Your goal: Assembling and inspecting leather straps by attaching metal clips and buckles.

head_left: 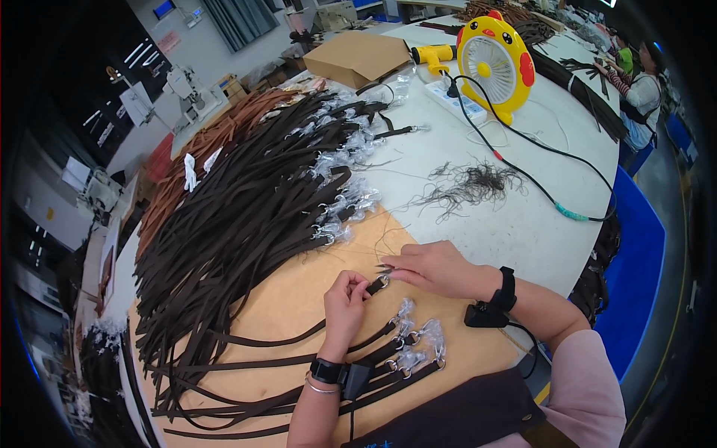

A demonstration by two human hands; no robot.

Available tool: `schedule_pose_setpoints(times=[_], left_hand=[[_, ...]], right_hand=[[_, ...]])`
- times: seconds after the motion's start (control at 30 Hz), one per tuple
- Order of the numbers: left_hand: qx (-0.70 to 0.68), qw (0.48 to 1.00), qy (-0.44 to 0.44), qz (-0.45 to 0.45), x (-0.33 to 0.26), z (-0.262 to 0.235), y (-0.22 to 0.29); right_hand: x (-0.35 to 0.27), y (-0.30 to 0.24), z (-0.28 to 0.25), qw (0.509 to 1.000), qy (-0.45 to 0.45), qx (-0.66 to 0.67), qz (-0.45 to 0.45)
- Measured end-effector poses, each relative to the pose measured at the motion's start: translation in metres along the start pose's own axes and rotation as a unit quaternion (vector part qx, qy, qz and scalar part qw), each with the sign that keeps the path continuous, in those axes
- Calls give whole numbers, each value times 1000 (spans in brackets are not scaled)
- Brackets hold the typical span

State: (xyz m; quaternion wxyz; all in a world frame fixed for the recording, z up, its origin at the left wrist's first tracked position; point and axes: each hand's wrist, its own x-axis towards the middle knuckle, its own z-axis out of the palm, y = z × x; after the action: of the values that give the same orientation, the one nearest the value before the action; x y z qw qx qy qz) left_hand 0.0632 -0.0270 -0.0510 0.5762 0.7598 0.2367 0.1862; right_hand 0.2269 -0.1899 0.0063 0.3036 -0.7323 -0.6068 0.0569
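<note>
My left hand (345, 301) pinches the end of a dark brown leather strap (261, 345) just behind its metal ring (383, 281). My right hand (433, 269) holds a small pair of scissors at that ring, its blade tips pointing left. Both hands rest over a tan cardboard sheet (299, 299). Several finished straps with plastic-wrapped clasps (414, 347) lie just below my hands. A large pile of dark brown straps (246, 201) fans out to the left and above.
Tan leather straps (202, 149) lie behind the dark pile. A heap of cut threads (474, 183) sits on the white table (523, 224). A yellow desk fan (494, 63), power strip, black cable and a cardboard box (355, 56) stand farther back. Another person (642, 89) sits at the far right.
</note>
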Motion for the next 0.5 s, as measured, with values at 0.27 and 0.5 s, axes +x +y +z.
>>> schedule_pose_setpoints(times=[0.27, 0.5], left_hand=[[-12, 1000, -10, 6, -2, 0, -6], [163, 983, -13, 87, -5, 7, 24]], right_hand=[[-5, 7, 16, 987, -6, -110, -116], [0, 3, 25, 994, 37, -87, -63]])
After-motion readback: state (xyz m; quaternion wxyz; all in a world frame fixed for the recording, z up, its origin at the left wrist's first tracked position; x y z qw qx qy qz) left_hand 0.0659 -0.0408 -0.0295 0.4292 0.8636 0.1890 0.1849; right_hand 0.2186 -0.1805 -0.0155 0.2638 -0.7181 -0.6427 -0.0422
